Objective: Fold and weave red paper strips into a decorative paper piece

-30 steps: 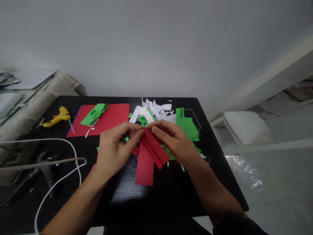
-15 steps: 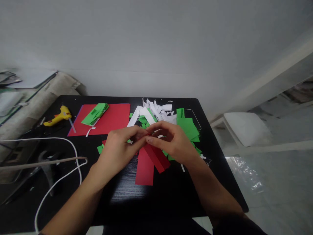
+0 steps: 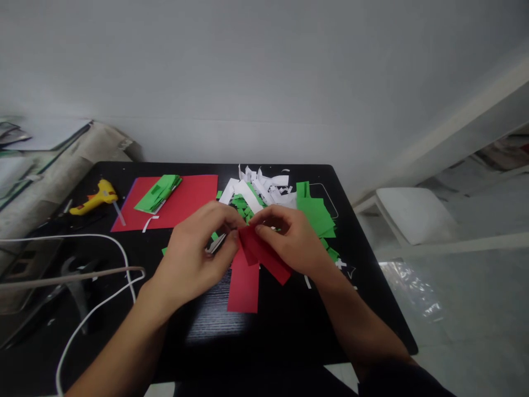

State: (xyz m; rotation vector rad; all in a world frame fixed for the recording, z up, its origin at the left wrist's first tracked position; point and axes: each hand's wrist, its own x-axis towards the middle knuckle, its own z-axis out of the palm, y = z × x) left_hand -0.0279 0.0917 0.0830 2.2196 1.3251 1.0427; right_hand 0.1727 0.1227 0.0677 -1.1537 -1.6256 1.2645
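Observation:
Both my hands meet over the middle of a black table. My left hand and my right hand pinch the top end of a folded red paper strip, which slants down to the right. Fingers of both hands are closed on it. Under it a flat red paper piece lies on the table. Something pale shows under my left fingers; I cannot make it out.
A heap of white and green paper scraps lies behind my hands, with green sheets to the right. At the back left are a red sheet carrying green strips and a yellow glue gun. A white cable loops at left.
My fingers have shifted along the top of the red strip and its upper end now looks folded or creased. The strip has tilted slightly; the hands stay in the same place.

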